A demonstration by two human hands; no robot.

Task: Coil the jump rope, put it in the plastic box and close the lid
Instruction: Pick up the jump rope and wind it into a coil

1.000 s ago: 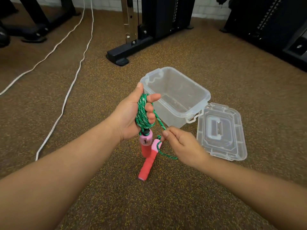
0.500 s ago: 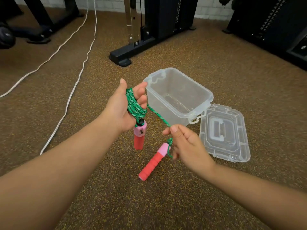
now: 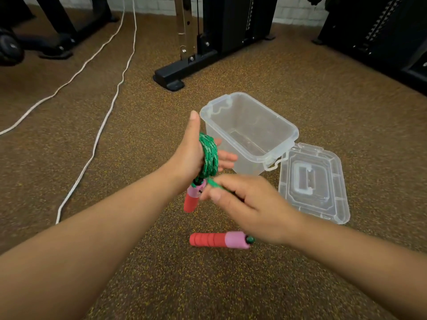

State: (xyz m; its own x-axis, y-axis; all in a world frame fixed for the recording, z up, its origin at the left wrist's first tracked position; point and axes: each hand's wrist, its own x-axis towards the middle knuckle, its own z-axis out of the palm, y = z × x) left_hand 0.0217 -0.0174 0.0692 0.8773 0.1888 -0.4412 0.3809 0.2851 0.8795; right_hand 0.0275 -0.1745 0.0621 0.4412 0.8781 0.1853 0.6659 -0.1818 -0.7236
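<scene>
Left hand: your left hand point(image 3: 188, 155) is raised, thumb up, with the green jump rope point(image 3: 209, 155) wound in loops around the palm; its grip is closed on that coil, fingertips poking out past it.
Hanging handle: one red-and-pink handle point(image 3: 193, 197) dangles just below the coil, clear of the floor.
Right hand: your right hand point(image 3: 246, 207) is motion-blurred; thumb and fingers are pinched together on a short green stretch of the rope just beside the hanging handle.
Second handle: the other handle point(image 3: 219, 239) lies flat on the speckled floor point(image 3: 161, 285); its rope end vanishes under your right hand.
Plastic box: the clear box point(image 3: 248, 132) stands open behind your hands.
Lid: the lid point(image 3: 312, 181) lies flat on the floor, touching the box's right side.
Cut off: black gym frames point(image 3: 221, 31) and white cords point(image 3: 101, 125) run out of view.
</scene>
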